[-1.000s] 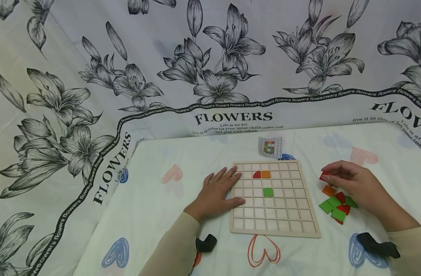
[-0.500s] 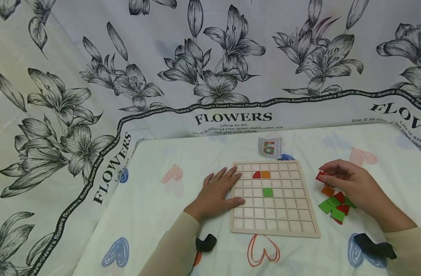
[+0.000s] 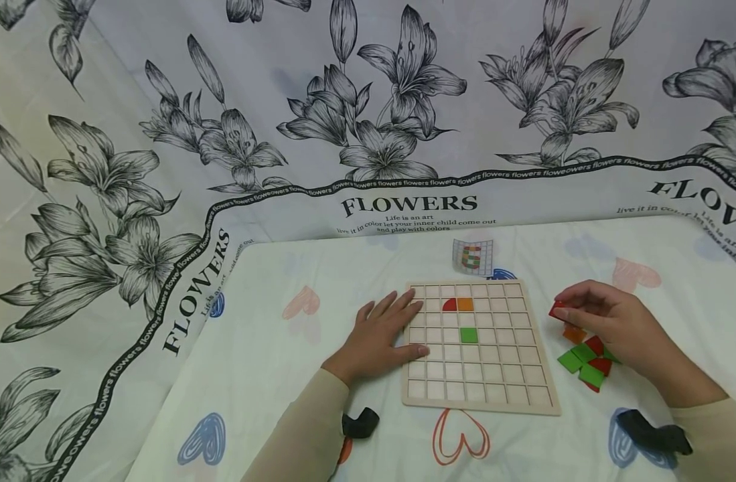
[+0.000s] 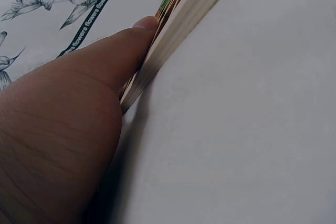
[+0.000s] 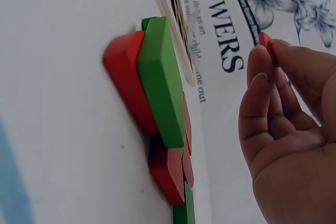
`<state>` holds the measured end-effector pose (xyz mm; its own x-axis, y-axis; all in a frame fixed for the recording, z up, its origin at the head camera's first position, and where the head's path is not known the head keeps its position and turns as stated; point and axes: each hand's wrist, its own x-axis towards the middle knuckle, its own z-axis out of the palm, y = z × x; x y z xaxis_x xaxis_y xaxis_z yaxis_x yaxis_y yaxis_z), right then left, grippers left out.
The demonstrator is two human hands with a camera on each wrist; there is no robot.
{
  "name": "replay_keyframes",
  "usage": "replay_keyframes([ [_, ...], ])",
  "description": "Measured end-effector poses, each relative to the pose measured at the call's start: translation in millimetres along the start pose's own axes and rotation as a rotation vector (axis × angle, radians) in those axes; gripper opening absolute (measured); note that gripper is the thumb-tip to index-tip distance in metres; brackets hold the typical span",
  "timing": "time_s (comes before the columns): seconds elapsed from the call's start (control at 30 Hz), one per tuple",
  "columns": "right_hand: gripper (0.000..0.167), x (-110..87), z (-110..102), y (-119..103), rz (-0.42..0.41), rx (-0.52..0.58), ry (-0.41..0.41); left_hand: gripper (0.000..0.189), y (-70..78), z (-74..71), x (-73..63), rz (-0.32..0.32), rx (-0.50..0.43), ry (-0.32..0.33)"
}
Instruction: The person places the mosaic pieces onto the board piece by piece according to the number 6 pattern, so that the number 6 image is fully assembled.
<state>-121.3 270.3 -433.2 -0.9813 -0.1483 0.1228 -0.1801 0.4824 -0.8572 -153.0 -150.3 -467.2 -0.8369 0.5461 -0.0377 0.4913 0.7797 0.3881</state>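
My right hand [image 3: 615,325] pinches a red tile [image 3: 557,308] between thumb and fingertips, right of the board. In the right wrist view that red tile [image 5: 267,48] shows only partly between the fingers. Below the hand lies a loose pile of green tiles [image 3: 569,361], red tiles [image 3: 601,365] and an orange tile [image 3: 574,333]. My left hand [image 3: 376,338] rests with spread fingers on the left edge of the wooden grid board [image 3: 494,408], its thumb over the rim. On the board sit a red quarter-round tile [image 3: 451,305], an orange square [image 3: 465,304] beside it, and a green square [image 3: 469,335] lower down.
A small card [image 3: 473,258] with a coloured grid pattern lies behind the board. The white cloth [image 3: 271,375] printed with hearts covers the table. A flower-printed curtain [image 3: 241,100] hangs at the back. Black straps [image 3: 360,424] show at both wrists.
My right hand has shifted slightly left with the red tile, away from the pile. My left hand and the tiles on the board have stayed put.
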Motion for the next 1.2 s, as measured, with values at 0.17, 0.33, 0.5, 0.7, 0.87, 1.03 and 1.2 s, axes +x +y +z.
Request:
replay_keyframes([
  [0.17, 0.018, 0.7, 1.1, -2.5, -0.019, 0.013, -0.001, 0.09, 0.7, 0.3, 0.6, 0.004, 0.004, 0.002],
  [0.33, 0.018, 2.1, 0.7, -7.0, -0.029, 0.006, -0.008, 0.09, 0.1, 0.1, 0.9, 0.002, 0.004, 0.002],
  [0.5, 0.018, 3.0, 0.2, -11.2, -0.059, 0.03, -0.003, 0.09, -0.3, 0.5, 2.1, 0.0, -0.003, -0.001],
  [0.7, 0.018, 5.5, 5.9, -17.9, -0.069, 0.048, -0.023, 0.09, 0.3, -0.1, 1.5, 0.0, 0.001, 0.003],
  [0.87, 0.019, 12.4, 12.7, -25.9, -0.074, 0.038, -0.051, 0.09, 0.2, -0.6, 0.9, 0.001, 0.004, 0.004],
  [1.03, 0.017, 22.8, 22.5, -33.7, -0.122, 0.055, -0.074, 0.09, -0.2, -1.1, -0.3, -0.001, -0.003, 0.004],
  [1.2, 0.017, 30.8, 30.1, -41.3, -0.115, 0.043, -0.075, 0.09, 0.1, -0.8, 0.0, -0.004, -0.008, 0.0],
])
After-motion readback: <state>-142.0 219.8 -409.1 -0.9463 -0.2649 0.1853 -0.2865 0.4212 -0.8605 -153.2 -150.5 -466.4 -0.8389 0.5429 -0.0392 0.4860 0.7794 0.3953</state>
